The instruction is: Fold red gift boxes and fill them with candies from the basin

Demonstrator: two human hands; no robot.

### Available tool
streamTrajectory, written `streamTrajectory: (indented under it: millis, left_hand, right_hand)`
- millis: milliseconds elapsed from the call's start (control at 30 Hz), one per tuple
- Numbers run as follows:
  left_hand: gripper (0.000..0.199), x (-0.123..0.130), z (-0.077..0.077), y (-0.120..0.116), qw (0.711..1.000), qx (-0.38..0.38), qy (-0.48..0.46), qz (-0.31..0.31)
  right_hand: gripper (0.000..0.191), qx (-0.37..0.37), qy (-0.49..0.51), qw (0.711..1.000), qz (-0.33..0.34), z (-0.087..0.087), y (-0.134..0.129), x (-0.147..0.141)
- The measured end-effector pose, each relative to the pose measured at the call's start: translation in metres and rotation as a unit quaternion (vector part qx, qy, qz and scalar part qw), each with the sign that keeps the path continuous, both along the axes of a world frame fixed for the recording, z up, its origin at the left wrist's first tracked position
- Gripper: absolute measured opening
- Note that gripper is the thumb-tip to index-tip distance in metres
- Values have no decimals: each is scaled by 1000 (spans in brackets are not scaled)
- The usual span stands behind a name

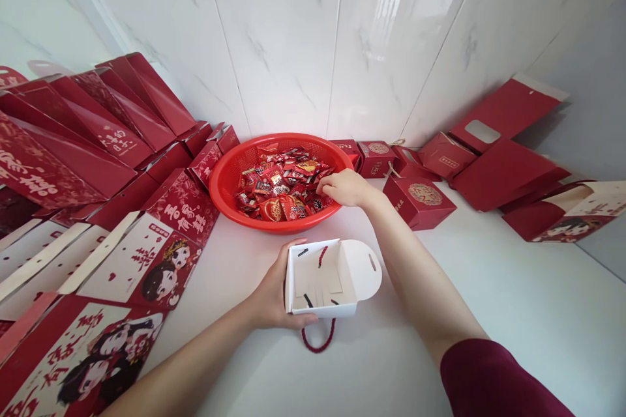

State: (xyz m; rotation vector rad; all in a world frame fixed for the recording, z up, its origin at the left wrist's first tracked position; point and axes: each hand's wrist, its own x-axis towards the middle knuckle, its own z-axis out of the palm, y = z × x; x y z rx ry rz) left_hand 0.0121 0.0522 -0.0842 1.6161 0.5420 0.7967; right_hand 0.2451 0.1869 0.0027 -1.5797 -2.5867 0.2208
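Observation:
A small white box point(317, 273) is held open side up near the middle by my left hand point(278, 293), its fingers wrapped round the left side. No candy shows inside; dark cord ends poke through its walls, a rounded flap sticks out to the right and a dark red cord loop hangs at the front. Behind it sits a red plastic basket point(220, 205) with many wrapped candies point(283, 186). My right hand point(345, 187) reaches over the basket's right rim, fingers bent together at the candies; what they hold, if anything, is hidden.
Several red and white printed boxes point(161, 260) crowd the left side. At the right stand small red boxes point(418, 202) and larger red cartons point(508, 111). A tiled wall point(278, 39) rises behind the white table point(381, 365).

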Motion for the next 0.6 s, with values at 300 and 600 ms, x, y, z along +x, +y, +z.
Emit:
streamTrajectory:
  millis: [300, 600]
  left_hand:
    - [109, -2, -3, 1, 1000, 0, 3, -6]
    - [107, -1, -1, 1, 1000, 7, 1, -8]
  right_hand:
    - [41, -2, -27, 1000, 11, 1, 1, -2]
    - [38, 15, 6, 1000, -9, -2, 0, -2]
